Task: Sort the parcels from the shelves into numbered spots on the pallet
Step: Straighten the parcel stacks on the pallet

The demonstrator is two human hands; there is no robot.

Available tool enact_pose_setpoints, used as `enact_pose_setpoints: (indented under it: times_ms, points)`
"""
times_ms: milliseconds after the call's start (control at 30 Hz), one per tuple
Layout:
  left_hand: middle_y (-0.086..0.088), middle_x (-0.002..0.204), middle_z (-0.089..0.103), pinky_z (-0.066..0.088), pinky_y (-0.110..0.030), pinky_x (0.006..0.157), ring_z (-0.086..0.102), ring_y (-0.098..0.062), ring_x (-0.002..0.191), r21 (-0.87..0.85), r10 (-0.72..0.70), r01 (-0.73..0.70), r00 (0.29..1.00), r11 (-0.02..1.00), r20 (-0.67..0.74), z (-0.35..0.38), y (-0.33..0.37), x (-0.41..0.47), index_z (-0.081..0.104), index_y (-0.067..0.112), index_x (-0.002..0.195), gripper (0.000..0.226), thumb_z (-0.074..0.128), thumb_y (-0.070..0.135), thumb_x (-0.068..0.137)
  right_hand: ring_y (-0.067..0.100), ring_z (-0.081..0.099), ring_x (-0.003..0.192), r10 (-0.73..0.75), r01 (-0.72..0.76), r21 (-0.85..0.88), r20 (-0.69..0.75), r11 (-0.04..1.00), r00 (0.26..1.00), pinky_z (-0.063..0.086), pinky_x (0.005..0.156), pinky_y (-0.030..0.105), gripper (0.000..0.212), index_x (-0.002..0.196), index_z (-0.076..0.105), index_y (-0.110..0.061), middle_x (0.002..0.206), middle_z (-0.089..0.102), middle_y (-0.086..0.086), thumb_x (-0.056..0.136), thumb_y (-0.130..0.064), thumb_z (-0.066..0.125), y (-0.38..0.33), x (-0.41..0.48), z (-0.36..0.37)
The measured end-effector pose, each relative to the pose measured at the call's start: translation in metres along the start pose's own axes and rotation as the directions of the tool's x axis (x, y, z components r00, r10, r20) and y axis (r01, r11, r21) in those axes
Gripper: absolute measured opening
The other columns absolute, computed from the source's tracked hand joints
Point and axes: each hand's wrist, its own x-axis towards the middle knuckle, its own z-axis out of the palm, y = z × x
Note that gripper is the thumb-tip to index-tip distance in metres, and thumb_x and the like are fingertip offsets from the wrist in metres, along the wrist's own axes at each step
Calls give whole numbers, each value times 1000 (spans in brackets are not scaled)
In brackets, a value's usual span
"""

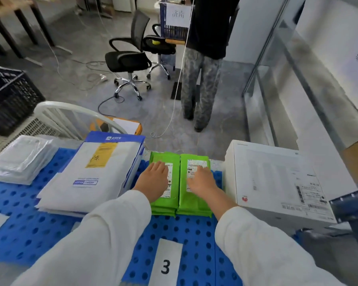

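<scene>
Spreading across the lower frame, the blue perforated pallet [29, 230] carries everything. A white box [273, 182] sits at 3 o'clock of the green parcels [194, 203], a stack of white mailers [91, 178] at 9 o'clock. The green parcels form two stacks, side by side and touching. The left hand [153, 178] rests flat on the left stack and the right hand [201, 180] on the right one, fingers straight, gripping nothing. A paper label marked 3 [165, 265] lies at 6 o'clock of the parcels.
</scene>
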Motion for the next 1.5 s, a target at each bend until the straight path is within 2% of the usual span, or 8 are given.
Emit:
enact_pose_setpoints:
  times_ms: [233,400,633,800,900,1033,1167,1500]
  points:
    - [-35,154,3,25,-42,117,12,-42,145,-207,-177,191,981,960,85,32,10,13,0,-15,145,72,32,33,103,34,21,142,226,-229,360,51,905,973,24,115,47,96,151,-12,-10,157,9,16,92,-41,57,27,5,31]
    - [-26,154,12,33,-44,108,28,-38,139,-637,-418,500,861,587,291,35,11,17,-7,-9,148,99,47,54,93,29,38,135,224,-292,430,202,854,953,31,113,40,96,148,7,-2,148,37,11,85,-36,70,38,11,25]
    - [-23,149,17,38,-49,105,36,-39,130,-711,-343,469,880,524,328,39,15,19,-9,-2,148,109,59,55,85,24,45,129,234,-298,504,188,811,954,37,107,37,83,141,21,-6,141,45,7,82,-26,75,40,8,29]
    - [-22,150,19,36,-49,108,35,-36,133,-762,-310,453,888,462,340,36,4,13,-8,1,149,105,62,49,86,28,34,137,226,-285,434,183,855,957,30,114,40,108,150,-7,-7,152,29,13,82,-30,74,31,1,28]
    - [-22,153,19,30,-45,112,27,-36,139,-712,-335,409,908,571,253,19,4,5,-2,-2,150,93,58,37,91,33,13,146,96,-97,82,8,992,995,16,119,47,104,151,-16,-12,158,4,18,89,-33,65,19,-14,18]
    - [-9,143,40,31,-41,109,40,-28,130,-598,-242,174,970,782,-34,-19,-2,-9,31,7,144,57,50,26,93,23,11,148,-231,215,-262,-32,941,972,13,120,45,76,154,5,-14,161,8,4,97,-38,49,-7,-40,-14]
    - [-3,144,42,23,-34,112,35,-20,136,-448,-146,19,957,894,-252,-60,-20,-27,41,13,138,46,47,21,93,21,18,146,-313,270,-333,-83,903,946,13,117,42,62,152,18,-13,159,19,5,100,-38,42,-37,-61,-52]
    - [-2,155,31,17,-34,120,24,-18,145,-327,-267,165,916,931,-299,-83,-74,-137,32,13,146,52,42,30,99,23,25,143,-410,359,-333,-98,872,907,19,116,43,60,150,24,-7,155,28,9,100,-37,40,-89,-125,-65]
